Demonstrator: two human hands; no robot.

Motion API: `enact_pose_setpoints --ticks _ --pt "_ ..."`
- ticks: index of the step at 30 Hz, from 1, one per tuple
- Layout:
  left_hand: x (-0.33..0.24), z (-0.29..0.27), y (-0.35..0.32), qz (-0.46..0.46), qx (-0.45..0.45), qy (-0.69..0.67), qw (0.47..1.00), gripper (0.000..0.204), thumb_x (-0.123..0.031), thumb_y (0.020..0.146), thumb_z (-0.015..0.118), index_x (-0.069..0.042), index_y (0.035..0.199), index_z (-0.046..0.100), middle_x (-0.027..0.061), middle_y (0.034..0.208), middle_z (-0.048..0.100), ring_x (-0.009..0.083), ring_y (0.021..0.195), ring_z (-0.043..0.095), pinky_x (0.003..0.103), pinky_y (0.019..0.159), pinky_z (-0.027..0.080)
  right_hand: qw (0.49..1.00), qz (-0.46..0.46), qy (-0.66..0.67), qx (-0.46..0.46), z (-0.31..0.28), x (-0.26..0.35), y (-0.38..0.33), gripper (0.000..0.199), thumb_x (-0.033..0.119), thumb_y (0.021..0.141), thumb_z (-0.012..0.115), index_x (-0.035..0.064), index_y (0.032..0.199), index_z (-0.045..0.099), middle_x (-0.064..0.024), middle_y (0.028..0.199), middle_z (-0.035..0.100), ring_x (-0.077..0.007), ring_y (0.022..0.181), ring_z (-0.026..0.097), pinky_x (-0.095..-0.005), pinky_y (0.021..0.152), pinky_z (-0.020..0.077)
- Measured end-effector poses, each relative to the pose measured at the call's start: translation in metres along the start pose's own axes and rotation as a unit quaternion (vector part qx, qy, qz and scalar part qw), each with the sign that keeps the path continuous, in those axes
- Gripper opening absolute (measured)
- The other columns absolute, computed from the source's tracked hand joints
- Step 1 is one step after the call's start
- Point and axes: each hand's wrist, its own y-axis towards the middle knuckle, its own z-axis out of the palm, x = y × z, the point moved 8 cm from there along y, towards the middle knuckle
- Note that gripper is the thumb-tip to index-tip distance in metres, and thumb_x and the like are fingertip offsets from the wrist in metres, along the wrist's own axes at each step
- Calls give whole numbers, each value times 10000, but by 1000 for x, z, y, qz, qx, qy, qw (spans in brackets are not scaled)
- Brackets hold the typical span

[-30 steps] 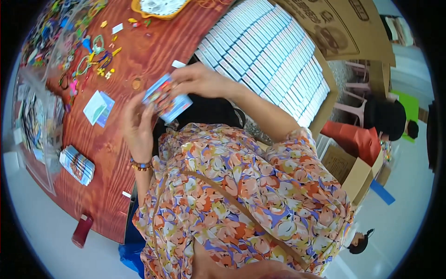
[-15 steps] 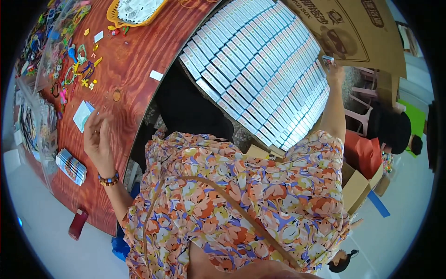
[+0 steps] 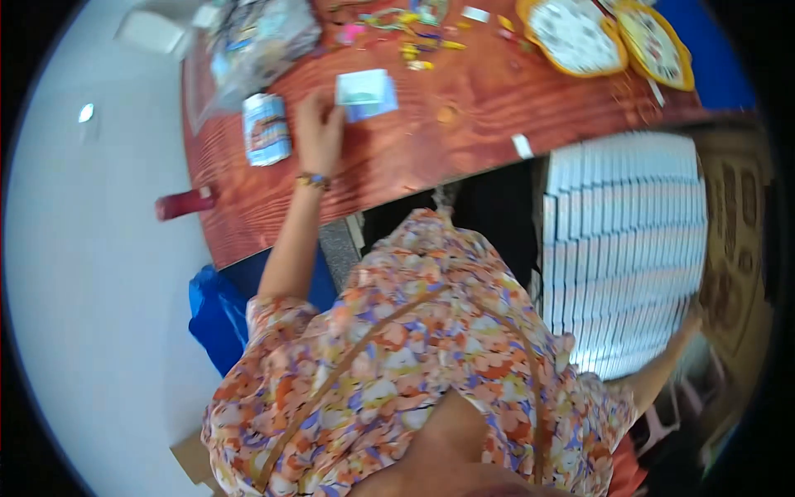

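Note:
My left hand (image 3: 320, 132), with a beaded bracelet at the wrist, is over the red-brown wooden table (image 3: 397, 166). Its thumb stands a little apart from the bent fingers, and no held thing shows. Just right of it lie pale green and blue paper cards (image 3: 364, 93). On its other side is a bundle of printed blue-and-white packets (image 3: 267, 130). Far to the right, my right hand (image 3: 694, 320) is blurred at the edge of a carton filled with rows of small white boxes (image 3: 625, 240). Its fingers and anything in them cannot be made out.
Orange baskets (image 3: 575, 37) of small white pieces stand at the table's back right. Colourful trinkets (image 3: 418, 45) lie scattered near the back, beside a clear plastic bag (image 3: 261, 50). A red cylindrical object (image 3: 184, 204) sits at the left edge. A cardboard flap (image 3: 733, 224) rises beyond the boxes.
The view has swung left. My left hand has shifted from the cards toward the packet bundle. A small box showed at my right fingers earlier; now blur hides it, and that hand is lower beside the carton.

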Motion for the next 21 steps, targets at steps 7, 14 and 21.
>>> enact_pose_setpoints --ticks 7,14,21 --pt "-15 -18 -15 40 -40 174 983 844 -389 773 788 4 1412 402 217 1361 488 400 1279 428 499 1050 359 896 -102 331 -276 -183 285 4 305 35 1011 487 26 1301 582 -130 1187 681 -229 1022 684 -325 867 582" --pt "7 -88 -13 23 -161 254 953 903 -464 759 781 -18 1438 387 197 1469 394 404 1373 316 554 1079 259 806 -409 425 40 -152 639 -52 302 -75 945 497 33 1180 653 -115 1120 678 -192 872 695 -290 789 534" --pt "120 -164 -41 -281 -108 180 936 1037 -507 683 826 -33 1469 343 225 1407 451 400 1296 410 563 1050 266 691 -592 390 140 -151 793 -128 312 -64 875 555 31 1155 654 -118 1029 695 -206 821 698 -299 728 539"
